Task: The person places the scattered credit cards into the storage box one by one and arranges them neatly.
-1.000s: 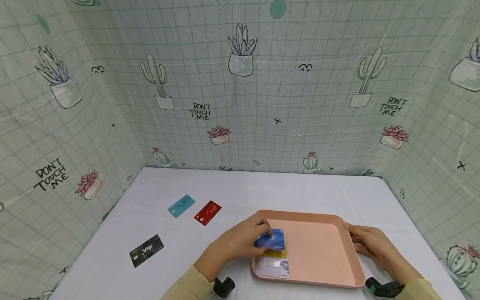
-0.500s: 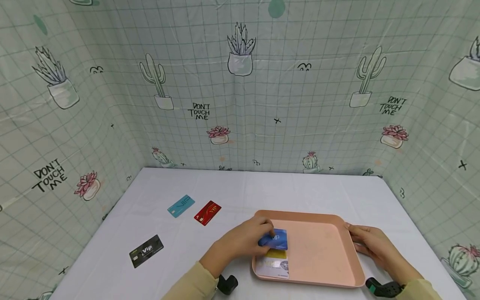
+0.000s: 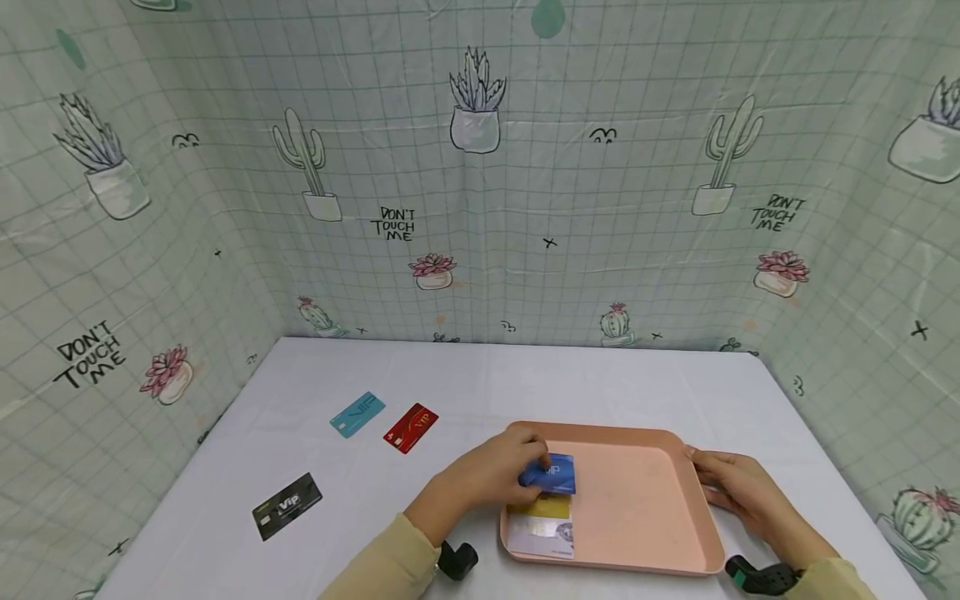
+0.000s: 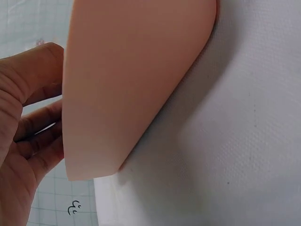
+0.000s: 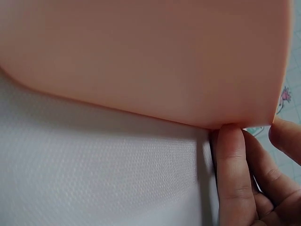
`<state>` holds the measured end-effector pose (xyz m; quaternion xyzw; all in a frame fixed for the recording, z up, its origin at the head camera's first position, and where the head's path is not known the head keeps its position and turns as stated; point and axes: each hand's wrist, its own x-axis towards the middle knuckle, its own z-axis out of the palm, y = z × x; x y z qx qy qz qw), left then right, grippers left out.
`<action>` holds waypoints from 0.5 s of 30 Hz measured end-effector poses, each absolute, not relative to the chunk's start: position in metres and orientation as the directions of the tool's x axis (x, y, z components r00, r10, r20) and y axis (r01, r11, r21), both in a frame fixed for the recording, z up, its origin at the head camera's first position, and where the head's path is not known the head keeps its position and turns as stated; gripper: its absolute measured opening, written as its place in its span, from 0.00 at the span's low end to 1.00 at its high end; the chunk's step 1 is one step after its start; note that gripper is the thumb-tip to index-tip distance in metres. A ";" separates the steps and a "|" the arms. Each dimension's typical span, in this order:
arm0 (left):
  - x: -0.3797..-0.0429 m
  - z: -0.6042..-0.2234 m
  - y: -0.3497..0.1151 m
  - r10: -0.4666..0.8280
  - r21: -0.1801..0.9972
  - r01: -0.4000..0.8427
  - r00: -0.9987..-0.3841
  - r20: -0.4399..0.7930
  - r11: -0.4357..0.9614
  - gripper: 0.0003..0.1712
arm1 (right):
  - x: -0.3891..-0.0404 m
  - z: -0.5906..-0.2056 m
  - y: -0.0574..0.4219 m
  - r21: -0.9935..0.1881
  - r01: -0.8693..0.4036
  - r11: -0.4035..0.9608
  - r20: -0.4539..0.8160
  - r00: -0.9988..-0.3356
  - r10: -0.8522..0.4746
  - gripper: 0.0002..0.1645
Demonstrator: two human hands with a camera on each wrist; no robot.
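My left hand (image 3: 498, 471) pinches a blue VIP card (image 3: 560, 477) over the left side of a shallow pink tray (image 3: 637, 504). Just nearer to me, a yellow card (image 3: 555, 506) shows partly, and a silvery-white card (image 3: 538, 537) lies in the near left corner. In the left wrist view the tray wall (image 4: 127, 80) hides the fingertips and the blue card. My right hand (image 3: 738, 486) holds the tray's right side, thumb at the rim. The right wrist view shows its fingers (image 5: 231, 165) against the foot of the outer wall.
On the white table (image 3: 450, 371), left of the tray, lie a light-blue VIP card (image 3: 357, 414), a red VIP card (image 3: 411, 428) and a black VIP card (image 3: 287, 506). A cactus-print cloth (image 3: 517, 192) rises behind and at both sides.
My left hand has shifted slightly right and away from me with the blue card, and more of the yellow card shows. My right hand has stayed on the tray. The head view has turned slightly.
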<state>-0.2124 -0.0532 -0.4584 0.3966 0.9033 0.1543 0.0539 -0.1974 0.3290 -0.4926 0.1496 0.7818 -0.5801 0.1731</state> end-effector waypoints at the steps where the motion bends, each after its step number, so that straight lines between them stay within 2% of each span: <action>1: -0.213 -0.459 -0.053 0.730 0.322 0.696 -0.683 0.020 0.642 0.15 | -0.198 -0.493 0.328 -0.853 0.437 0.287 -0.446 -0.894 0.034 0.53; 15: -0.220 -0.461 -0.051 0.716 0.317 0.673 -0.697 -0.031 0.668 0.15 | -0.197 -0.492 0.327 -0.846 0.445 0.295 -0.452 -0.891 0.048 0.52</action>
